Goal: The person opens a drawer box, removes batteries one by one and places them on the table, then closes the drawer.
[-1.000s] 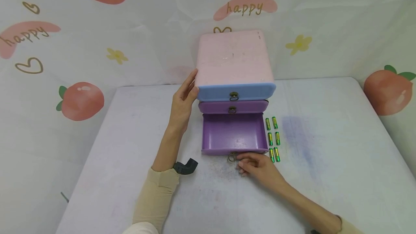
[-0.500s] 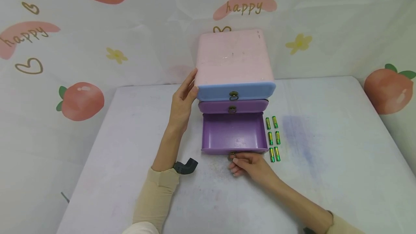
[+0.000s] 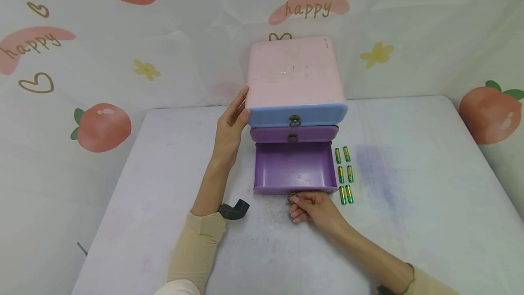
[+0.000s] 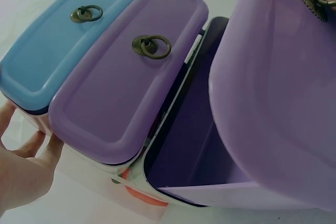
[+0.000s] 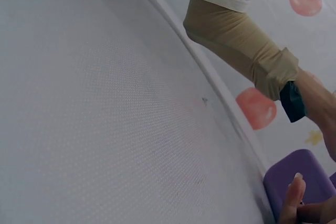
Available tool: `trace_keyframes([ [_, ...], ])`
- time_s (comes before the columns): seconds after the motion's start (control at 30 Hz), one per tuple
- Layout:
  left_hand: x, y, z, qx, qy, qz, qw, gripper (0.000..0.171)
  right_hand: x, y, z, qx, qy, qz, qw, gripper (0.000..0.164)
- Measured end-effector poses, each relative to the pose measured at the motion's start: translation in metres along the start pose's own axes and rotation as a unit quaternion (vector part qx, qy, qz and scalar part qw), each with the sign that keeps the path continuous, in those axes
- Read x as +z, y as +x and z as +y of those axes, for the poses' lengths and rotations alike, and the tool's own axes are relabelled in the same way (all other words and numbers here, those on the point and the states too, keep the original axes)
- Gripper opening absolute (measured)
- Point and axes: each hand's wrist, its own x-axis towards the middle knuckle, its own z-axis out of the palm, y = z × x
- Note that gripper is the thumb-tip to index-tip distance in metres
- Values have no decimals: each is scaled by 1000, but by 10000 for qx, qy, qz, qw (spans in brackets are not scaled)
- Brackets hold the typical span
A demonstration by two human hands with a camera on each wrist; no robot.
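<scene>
A small chest of drawers [image 3: 294, 72] with a pink top stands at the back of the table. Its blue top drawer [image 3: 270, 116] and purple middle drawer [image 3: 268, 134] are closed, while the purple bottom drawer [image 3: 294, 167] is pulled out with nothing inside. My left hand [image 3: 230, 133] rests against the chest's left side, fingers extended; the left wrist view shows the fingertips [image 4: 37, 142] at its edge. At the bottom drawer's front, my right hand [image 3: 321, 211] pinches the ring pull [image 3: 292, 196] between thumb and forefinger. The right wrist view catches only part of this hand [image 5: 310, 208].
Several green batteries [image 3: 341, 174] lie in two columns just right of the open drawer. A white cloth covers the table [image 3: 409, 185]. Behind the chest hangs a patterned backdrop [image 3: 196, 35]. A dark wrist device [image 3: 234, 210] sticks out from the left forearm.
My right hand has moved slightly left, from beside the ring pull to pinching it. The left hand, the drawers and the batteries have stayed in place.
</scene>
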Motion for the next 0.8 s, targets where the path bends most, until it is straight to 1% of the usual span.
trace_keyframes([
  [0.2,0,0,0,3,-2,1,10000,49,-2,3,-1,-168,-100,149,9997,29],
  [0.43,0,0,0,-23,-67,-11,10000,50,-4,10,-4,-255,-243,280,9990,29],
  [0.8,-2,0,0,121,-39,-55,9999,50,-7,22,-9,-446,-317,364,9978,28],
])
